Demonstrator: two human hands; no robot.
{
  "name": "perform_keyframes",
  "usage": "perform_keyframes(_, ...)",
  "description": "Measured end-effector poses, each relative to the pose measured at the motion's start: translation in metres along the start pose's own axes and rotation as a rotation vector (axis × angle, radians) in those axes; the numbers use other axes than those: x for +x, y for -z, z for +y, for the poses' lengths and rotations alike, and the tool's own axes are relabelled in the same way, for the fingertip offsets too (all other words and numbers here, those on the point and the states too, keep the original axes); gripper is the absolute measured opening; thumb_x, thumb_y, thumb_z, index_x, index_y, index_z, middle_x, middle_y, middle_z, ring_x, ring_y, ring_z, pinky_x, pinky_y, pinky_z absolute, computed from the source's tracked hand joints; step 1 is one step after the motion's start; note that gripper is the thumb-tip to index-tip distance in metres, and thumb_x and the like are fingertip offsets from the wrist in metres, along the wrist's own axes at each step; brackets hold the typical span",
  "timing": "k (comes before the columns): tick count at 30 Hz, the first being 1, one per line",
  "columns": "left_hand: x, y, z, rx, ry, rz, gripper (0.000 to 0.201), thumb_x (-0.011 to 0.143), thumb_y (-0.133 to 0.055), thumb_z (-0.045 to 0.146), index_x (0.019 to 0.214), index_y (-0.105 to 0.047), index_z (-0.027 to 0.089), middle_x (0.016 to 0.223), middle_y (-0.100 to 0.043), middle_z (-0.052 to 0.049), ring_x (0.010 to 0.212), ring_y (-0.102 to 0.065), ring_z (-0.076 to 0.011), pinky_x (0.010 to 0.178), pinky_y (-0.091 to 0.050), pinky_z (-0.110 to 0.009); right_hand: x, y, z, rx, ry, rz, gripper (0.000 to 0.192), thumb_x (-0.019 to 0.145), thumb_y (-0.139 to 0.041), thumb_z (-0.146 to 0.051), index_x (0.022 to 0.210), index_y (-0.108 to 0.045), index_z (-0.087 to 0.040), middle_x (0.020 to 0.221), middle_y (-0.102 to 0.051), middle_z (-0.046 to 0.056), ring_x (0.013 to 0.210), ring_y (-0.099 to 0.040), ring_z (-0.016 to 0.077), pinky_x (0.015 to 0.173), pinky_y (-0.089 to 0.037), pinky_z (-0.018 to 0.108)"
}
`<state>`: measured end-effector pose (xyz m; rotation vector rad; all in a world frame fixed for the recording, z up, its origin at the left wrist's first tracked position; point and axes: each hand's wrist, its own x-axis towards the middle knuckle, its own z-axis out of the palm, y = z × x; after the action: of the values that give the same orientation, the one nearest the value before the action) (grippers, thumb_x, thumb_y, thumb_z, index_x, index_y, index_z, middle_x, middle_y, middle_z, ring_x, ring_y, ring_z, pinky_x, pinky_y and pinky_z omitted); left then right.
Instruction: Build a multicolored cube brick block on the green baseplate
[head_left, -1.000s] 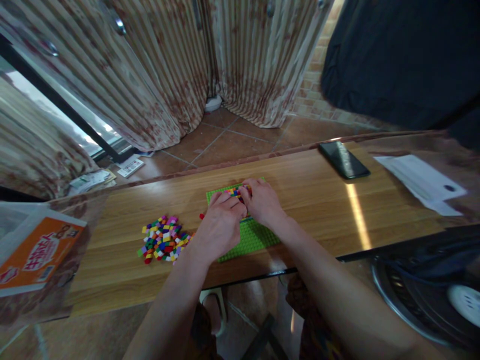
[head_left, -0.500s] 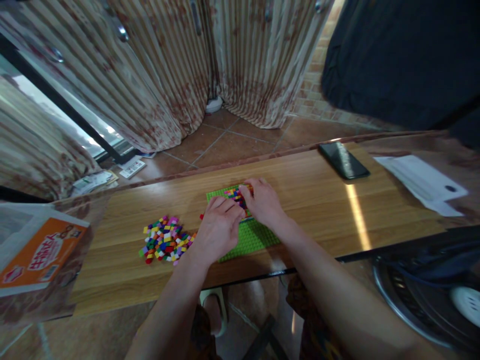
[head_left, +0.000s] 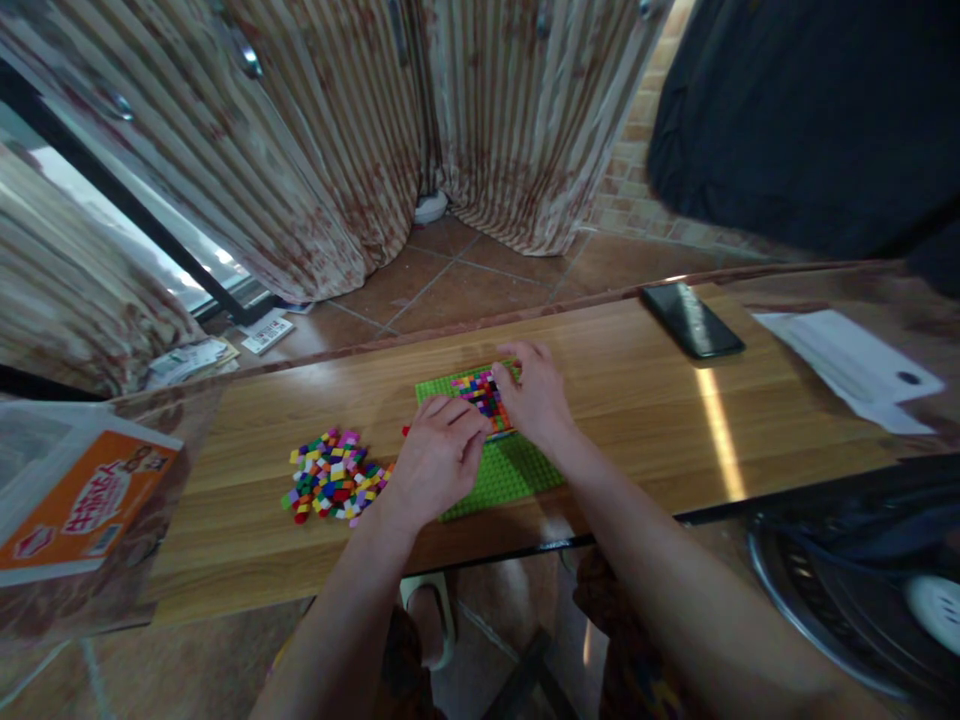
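A green studded baseplate [head_left: 517, 475] lies on the wooden table [head_left: 622, 400], with a patch of small coloured bricks [head_left: 480, 388] pressed onto its far part. My left hand [head_left: 439, 455] rests on the plate's left side, fingers curled toward the patch; whether it pinches a brick is hidden. My right hand [head_left: 534, 395] lies flat on the plate's right side, fingertips at the patch's edge. A loose pile of coloured bricks [head_left: 334, 477] sits to the left of my left hand. One red brick [head_left: 405, 431] lies beside the plate.
A black phone [head_left: 692, 319] and white papers [head_left: 847, 365] lie at the table's far right. An orange and white box [head_left: 79, 500] stands at the left edge. A fan [head_left: 862, 590] sits low on the right. Curtains [head_left: 360, 130] hang behind, above tiled floor.
Both hands have drawn apart and back a little, uncovering more of the coloured brick patch. The right hand has shifted rightward and flattened.
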<state>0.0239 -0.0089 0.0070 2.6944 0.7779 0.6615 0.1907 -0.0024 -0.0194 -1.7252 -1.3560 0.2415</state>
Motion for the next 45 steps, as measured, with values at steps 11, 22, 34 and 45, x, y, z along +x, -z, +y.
perform_keyframes(11,0.001,0.000,0.001,-0.056,0.013,0.016,0.013,0.089,-0.049,0.013,0.083,-0.060,0.018,0.083,-0.062,-0.005,0.083,-0.055,-0.0189,0.078,-0.045,-0.035,0.004,0.004,-0.001,0.237,-0.044,0.138,0.032,0.071,-0.046,-0.006,0.095,-0.063,-0.018,0.100,-0.058,0.007,0.076,-0.058,0.0140,0.073,-0.051,0.030)
perform_keyframes(22,0.000,0.000,0.001,-0.058,0.007,0.024,0.014,0.088,-0.049,0.012,0.082,-0.060,0.018,0.083,-0.062,-0.004,0.082,-0.055,-0.0188,0.077,-0.045,-0.034,0.004,0.004,0.001,0.246,-0.056,0.121,0.031,0.073,-0.049,-0.010,0.099,-0.064,-0.018,0.105,-0.059,0.008,0.078,-0.059,0.0153,0.075,-0.050,0.032)
perform_keyframes(34,-0.001,0.002,0.002,-0.100,0.029,0.099,0.012,0.089,-0.052,0.016,0.085,-0.062,0.018,0.085,-0.066,-0.004,0.085,-0.059,-0.0186,0.081,-0.046,-0.035,0.002,0.005,-0.003,0.315,-0.073,0.094,0.025,0.076,-0.054,-0.018,0.098,-0.066,-0.018,0.092,-0.067,0.005,0.064,-0.055,0.0125,0.069,-0.047,0.030)
perform_keyframes(45,-0.002,0.004,-0.002,-0.521,0.420,0.401,0.008,0.082,-0.061,0.019,0.087,-0.067,0.018,0.086,-0.069,-0.003,0.080,-0.065,-0.0148,0.077,-0.052,-0.027,-0.006,0.002,-0.011,0.481,0.037,0.010,0.018,0.082,-0.055,-0.025,0.096,-0.065,-0.019,0.087,-0.070,0.003,0.078,-0.064,0.0151,0.076,-0.051,0.031)
